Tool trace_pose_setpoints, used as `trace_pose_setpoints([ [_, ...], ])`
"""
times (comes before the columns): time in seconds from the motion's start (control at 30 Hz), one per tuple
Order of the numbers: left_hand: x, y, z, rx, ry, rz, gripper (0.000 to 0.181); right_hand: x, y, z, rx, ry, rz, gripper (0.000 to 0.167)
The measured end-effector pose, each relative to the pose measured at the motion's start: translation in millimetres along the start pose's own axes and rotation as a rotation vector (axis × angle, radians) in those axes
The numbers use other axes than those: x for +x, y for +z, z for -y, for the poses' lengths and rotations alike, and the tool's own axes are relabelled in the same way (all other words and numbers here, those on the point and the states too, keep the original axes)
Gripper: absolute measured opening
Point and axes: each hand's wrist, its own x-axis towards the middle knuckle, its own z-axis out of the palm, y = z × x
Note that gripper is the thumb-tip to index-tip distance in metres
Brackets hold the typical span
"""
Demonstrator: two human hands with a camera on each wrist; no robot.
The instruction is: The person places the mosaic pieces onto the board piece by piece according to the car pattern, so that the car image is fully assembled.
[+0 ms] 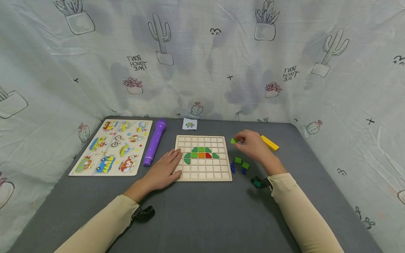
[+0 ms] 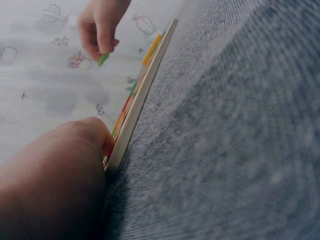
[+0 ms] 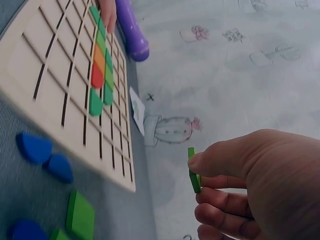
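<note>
A wooden grid board (image 1: 204, 176) holds green, orange and red pieces in its middle rows. My left hand (image 1: 162, 170) lies on the board's left edge, fingers extended; in the left wrist view its thumb touches the rim. Raised off the table beyond the board's right edge, my right hand (image 1: 251, 144) pinches a green piece (image 3: 194, 171) between thumb and fingers. Two loose green squares (image 1: 238, 160) and several blue pieces (image 3: 34, 148) lie on the table right of the board.
A picture board (image 1: 107, 171) with vehicles lies at the left, beside a purple microphone-shaped object (image 1: 155, 142). Behind the grid board is a small picture card (image 1: 190, 124). A yellow block (image 1: 270, 143) lies just beyond my right hand. A patterned curtain hangs behind the grey table (image 1: 202, 218).
</note>
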Motion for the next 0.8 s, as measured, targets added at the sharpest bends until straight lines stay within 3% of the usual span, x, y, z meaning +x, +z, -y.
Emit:
trace_pose_setpoints([
  [0.37,0.4,1.0,1.0,0.002,0.000,-0.008,0.075,12.9,10,25,0.028,-0.050,0.021,0.025],
  [0.8,0.3,0.0,1.2,-0.003,0.010,-0.014,0.075,21.4,32,63,0.032,-0.164,0.061,0.019],
])
